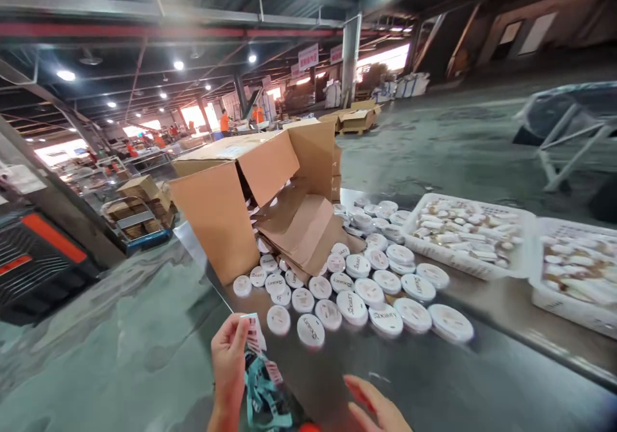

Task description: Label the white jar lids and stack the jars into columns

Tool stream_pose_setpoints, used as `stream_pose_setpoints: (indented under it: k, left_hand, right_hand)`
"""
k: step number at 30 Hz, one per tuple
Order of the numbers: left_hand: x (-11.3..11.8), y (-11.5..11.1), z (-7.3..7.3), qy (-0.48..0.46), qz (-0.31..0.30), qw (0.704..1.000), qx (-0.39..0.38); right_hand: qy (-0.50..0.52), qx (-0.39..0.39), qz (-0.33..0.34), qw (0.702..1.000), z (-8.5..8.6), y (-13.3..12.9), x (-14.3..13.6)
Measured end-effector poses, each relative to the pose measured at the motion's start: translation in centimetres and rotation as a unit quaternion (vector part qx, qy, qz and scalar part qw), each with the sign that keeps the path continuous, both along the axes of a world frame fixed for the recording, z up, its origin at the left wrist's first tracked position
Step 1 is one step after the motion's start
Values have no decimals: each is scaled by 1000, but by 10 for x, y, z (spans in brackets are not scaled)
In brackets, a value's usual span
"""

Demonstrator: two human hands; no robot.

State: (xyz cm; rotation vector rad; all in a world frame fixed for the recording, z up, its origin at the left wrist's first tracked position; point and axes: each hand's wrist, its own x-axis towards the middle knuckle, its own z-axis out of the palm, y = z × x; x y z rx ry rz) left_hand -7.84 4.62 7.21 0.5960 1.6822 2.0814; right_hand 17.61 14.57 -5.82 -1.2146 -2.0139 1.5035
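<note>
Low in the head view, my left hand (pixel 228 364) pinches a strip of printed labels (pixel 255 334) between thumb and fingertips; the strip hangs down over a teal strap-like bundle (pixel 264 390). My right hand (pixel 375 405) is off to the right over the dark table (pixel 434 380), fingers apart, holding nothing. Beyond both hands lie many round white tins (pixel 311 330), several with "beauty" lettering on top. They spread from the mouth of a tipped cardboard box (pixel 212 216), where a loose cardboard flap (pixel 308 229) rests over some of them.
Two white plastic baskets, a nearer-centre basket (pixel 523 223) and a far-right basket (pixel 554 300), hold small white and brown pieces. A black and orange crate (pixel 45 258) stands at the left on the floor. People in orange (pixel 224 121) are in the distance.
</note>
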Motion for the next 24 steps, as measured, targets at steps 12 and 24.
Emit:
stream_pose_setpoints:
  k: [12,24]
  left_hand:
    - [32,11,-22,-27,-199,973,-110]
    - [32,22,-57,-31,-295,945,-139]
  right_hand:
    - [237,-22,-50,970,116,-28,-108]
    - [199,-61,-110,972,85,-19,-88]
